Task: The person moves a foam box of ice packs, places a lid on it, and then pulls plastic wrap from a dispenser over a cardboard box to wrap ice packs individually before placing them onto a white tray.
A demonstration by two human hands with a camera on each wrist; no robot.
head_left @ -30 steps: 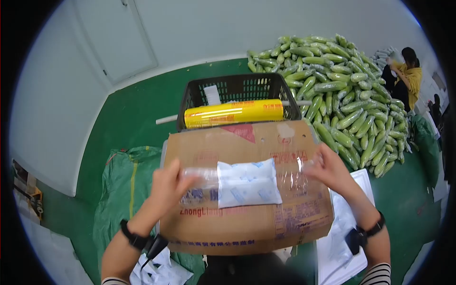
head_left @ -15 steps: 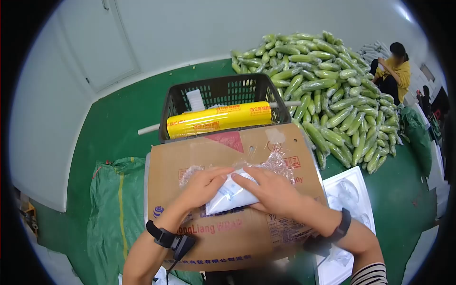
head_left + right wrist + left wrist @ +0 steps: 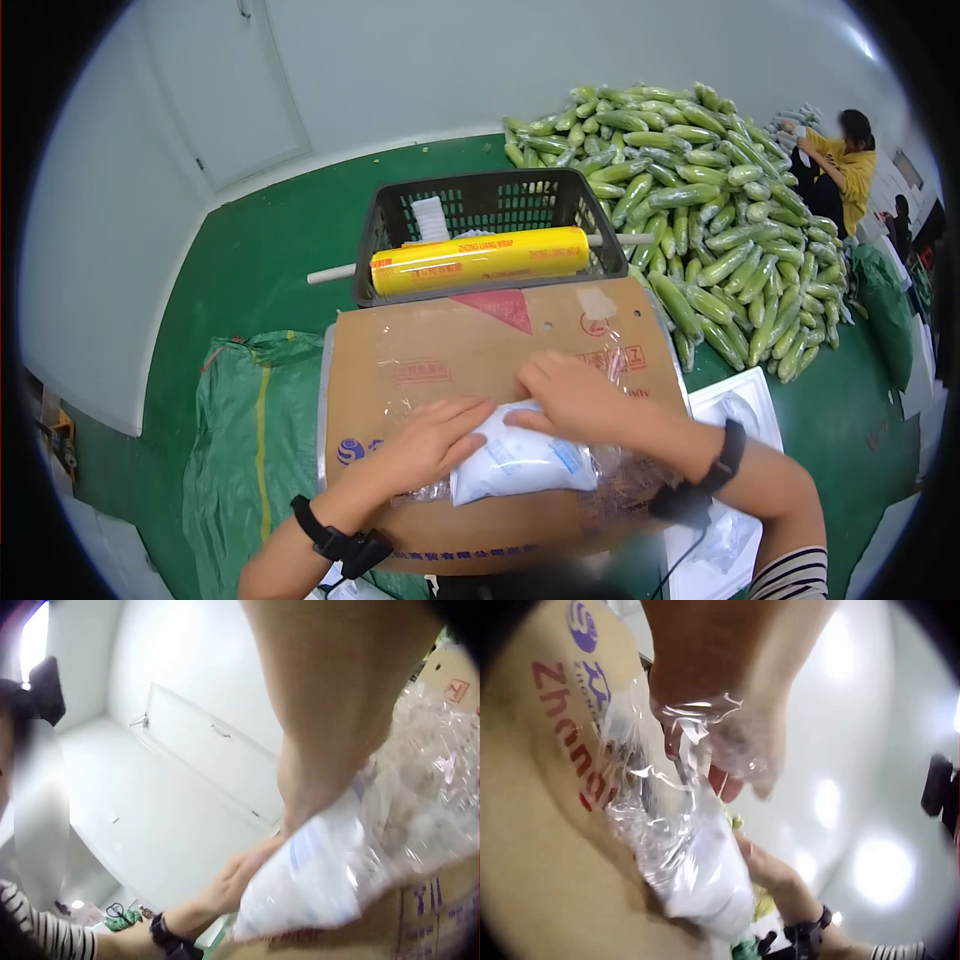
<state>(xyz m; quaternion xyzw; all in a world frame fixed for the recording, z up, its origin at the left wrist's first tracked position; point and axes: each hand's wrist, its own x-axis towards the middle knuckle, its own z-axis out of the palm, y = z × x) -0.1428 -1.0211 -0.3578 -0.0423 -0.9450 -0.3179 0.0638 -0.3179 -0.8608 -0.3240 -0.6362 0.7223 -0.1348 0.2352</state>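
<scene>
A white pillow-shaped packet (image 3: 520, 465) with pale blue print lies on a brown cardboard sheet (image 3: 430, 330), tilted up toward me. Clear cling film (image 3: 637, 817) clings around it and spreads crumpled over the cardboard. My left hand (image 3: 430, 445) grips the packet's far left edge, thumb on the near face, with film stretched over the fingers in the left wrist view. At the far right edge, my right hand (image 3: 570, 400) holds the packet with the thumb on top and the fingers curled behind, where they are partly hidden.
A yellow cling-film roll (image 3: 480, 260) on a pale rod spans the black crate (image 3: 480, 190) behind the cardboard. Film-wrapped green gourds (image 3: 720, 220) are heaped at right, with a seated person beyond. A white foam tray (image 3: 745, 400) lies right, a green sack (image 3: 235, 450) left.
Both hands, first apart at the packet's sides with stretched film, have come together at its far edge. The packet, flat before, is now tilted and sits nearer me.
</scene>
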